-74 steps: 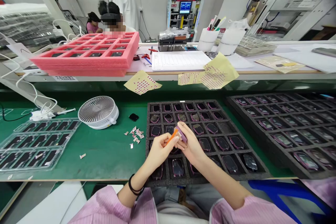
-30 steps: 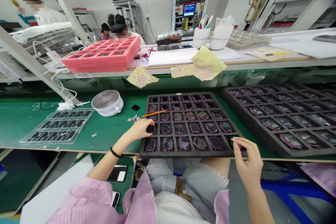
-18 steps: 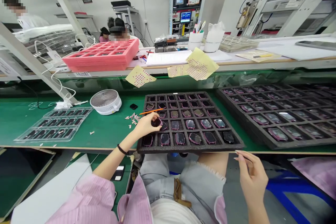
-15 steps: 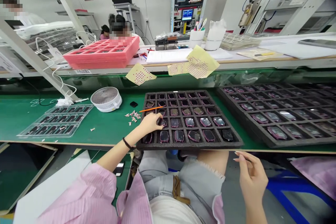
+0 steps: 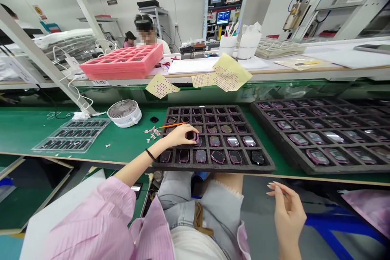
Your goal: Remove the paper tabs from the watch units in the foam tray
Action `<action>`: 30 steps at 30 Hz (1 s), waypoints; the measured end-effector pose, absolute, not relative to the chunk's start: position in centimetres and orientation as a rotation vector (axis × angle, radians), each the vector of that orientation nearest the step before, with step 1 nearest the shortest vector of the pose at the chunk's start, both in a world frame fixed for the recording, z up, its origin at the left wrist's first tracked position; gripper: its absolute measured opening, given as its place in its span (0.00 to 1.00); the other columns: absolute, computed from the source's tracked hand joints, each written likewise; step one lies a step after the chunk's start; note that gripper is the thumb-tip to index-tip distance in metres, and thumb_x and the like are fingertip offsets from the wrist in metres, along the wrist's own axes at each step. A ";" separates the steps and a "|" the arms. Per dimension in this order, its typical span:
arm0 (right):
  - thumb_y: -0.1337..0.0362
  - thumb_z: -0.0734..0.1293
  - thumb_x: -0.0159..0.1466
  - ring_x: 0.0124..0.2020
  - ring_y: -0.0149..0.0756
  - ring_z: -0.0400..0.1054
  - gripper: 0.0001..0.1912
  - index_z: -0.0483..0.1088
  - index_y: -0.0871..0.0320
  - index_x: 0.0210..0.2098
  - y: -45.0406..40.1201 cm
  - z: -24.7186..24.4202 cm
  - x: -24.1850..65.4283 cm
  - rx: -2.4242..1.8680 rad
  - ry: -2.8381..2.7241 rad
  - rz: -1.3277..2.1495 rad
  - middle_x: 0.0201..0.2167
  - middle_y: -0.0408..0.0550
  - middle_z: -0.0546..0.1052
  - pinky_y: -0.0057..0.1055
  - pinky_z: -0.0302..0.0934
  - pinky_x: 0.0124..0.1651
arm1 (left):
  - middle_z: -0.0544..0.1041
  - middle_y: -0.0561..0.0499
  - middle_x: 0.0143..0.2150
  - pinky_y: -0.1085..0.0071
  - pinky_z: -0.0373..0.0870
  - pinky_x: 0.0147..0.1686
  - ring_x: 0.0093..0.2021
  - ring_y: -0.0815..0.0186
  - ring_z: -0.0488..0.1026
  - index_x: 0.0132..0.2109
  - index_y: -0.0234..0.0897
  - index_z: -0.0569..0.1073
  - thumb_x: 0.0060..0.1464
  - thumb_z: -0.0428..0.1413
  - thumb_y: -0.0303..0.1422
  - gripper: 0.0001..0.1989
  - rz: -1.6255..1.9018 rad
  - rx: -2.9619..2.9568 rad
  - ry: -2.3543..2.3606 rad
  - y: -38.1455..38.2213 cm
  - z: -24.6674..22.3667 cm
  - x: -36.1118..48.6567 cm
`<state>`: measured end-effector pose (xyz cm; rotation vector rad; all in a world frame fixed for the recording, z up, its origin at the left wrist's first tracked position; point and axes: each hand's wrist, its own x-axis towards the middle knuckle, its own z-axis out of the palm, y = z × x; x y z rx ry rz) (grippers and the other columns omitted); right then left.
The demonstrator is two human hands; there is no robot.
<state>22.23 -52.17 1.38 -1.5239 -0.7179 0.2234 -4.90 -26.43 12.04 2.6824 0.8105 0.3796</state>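
Observation:
My left hand (image 5: 181,135) pinches a small dark-faced smartwatch body (image 5: 191,135) with a pinkish rim between thumb and fingers, just above the black foam tray (image 5: 213,168). The tray's square pockets carry rows of similar watch bodies, such as a glossy one (image 5: 233,141) to the right. Across the upper left pockets lies a thin orange stick (image 5: 173,125), close to my fingers. My right hand (image 5: 289,213) hovers in front of the table edge, below the tray, with loosely bent fingers and nothing visible in it.
A second foam tray of watches (image 5: 282,158) lies at the right. Leftward are small loose pieces (image 5: 152,133), a black watch-shaped part (image 5: 154,120), a white fan (image 5: 124,113) and a clear plastic tray (image 5: 88,143). Pink foam (image 5: 118,74) and yellow sheets (image 5: 231,74) line the shelf.
My left hand has lifted the watch from its pocket and moved slightly right and up. My right hand keeps nearly the same pose. The view has shifted a little.

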 end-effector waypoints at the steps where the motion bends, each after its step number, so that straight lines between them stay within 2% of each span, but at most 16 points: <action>1: 0.52 0.66 0.61 0.28 0.34 0.68 0.16 0.70 0.60 0.39 -52.1 1.4 22.4 -1.523 -0.711 0.228 0.34 0.50 0.74 0.36 0.62 0.37 | 0.77 0.46 0.47 0.71 0.66 0.47 0.46 0.62 0.73 0.49 0.36 0.74 0.49 0.62 0.33 0.19 0.301 2.707 0.762 -26.2 12.1 -4.0; 4: 0.51 0.66 0.61 0.28 0.34 0.68 0.17 0.70 0.60 0.39 -52.0 1.2 22.8 -1.505 -0.681 0.248 0.34 0.49 0.74 0.36 0.62 0.37 | 0.78 0.46 0.47 0.70 0.66 0.48 0.47 0.61 0.73 0.48 0.36 0.75 0.46 0.61 0.26 0.18 0.023 2.752 0.671 -25.6 12.1 -1.9; 7: 0.50 0.66 0.60 0.29 0.34 0.68 0.19 0.69 0.60 0.40 -51.9 0.4 23.2 -1.493 -0.628 0.279 0.33 0.49 0.74 0.36 0.63 0.37 | 0.79 0.49 0.46 0.71 0.66 0.48 0.47 0.61 0.74 0.48 0.38 0.76 0.44 0.61 0.25 0.20 -0.093 2.767 0.655 -25.3 12.1 -1.1; 15: 0.50 0.65 0.62 0.29 0.39 0.71 0.19 0.71 0.61 0.40 -49.9 -0.7 24.0 -1.522 -0.658 0.208 0.31 0.52 0.76 0.37 0.68 0.34 | 0.80 0.49 0.45 0.73 0.68 0.46 0.44 0.62 0.76 0.46 0.37 0.76 0.44 0.64 0.30 0.19 0.121 2.640 0.820 -25.8 13.8 0.6; 19: 0.54 0.65 0.63 0.27 0.37 0.71 0.15 0.71 0.60 0.39 -48.4 0.4 23.3 -1.412 -0.794 0.169 0.30 0.52 0.76 0.34 0.69 0.30 | 0.78 0.47 0.48 0.72 0.67 0.48 0.48 0.61 0.75 0.47 0.35 0.76 0.45 0.62 0.26 0.19 0.024 2.701 0.720 -25.8 14.6 4.5; 23: 0.58 0.64 0.65 0.26 0.35 0.71 0.11 0.72 0.59 0.38 -47.1 1.5 21.2 -1.347 -0.846 0.206 0.30 0.51 0.76 0.32 0.69 0.28 | 0.78 0.44 0.45 0.69 0.70 0.45 0.45 0.58 0.75 0.46 0.33 0.75 0.47 0.61 0.26 0.17 -0.230 2.792 0.710 -25.8 14.3 6.7; 26: 0.61 0.63 0.66 0.26 0.34 0.71 0.09 0.72 0.58 0.38 -46.2 2.2 19.7 -1.281 -0.906 0.220 0.30 0.50 0.76 0.30 0.68 0.27 | 0.76 0.44 0.45 0.68 0.70 0.44 0.44 0.58 0.75 0.46 0.34 0.74 0.46 0.62 0.28 0.18 -0.260 2.809 0.692 -26.0 14.1 6.5; 30: 0.66 0.63 0.65 0.26 0.34 0.72 0.06 0.72 0.57 0.38 -45.0 3.1 19.0 -1.187 -1.074 0.204 0.30 0.49 0.77 0.30 0.69 0.28 | 0.74 0.43 0.46 0.67 0.71 0.45 0.47 0.57 0.73 0.45 0.35 0.72 0.46 0.63 0.26 0.17 -0.204 2.867 0.763 -27.1 13.3 5.7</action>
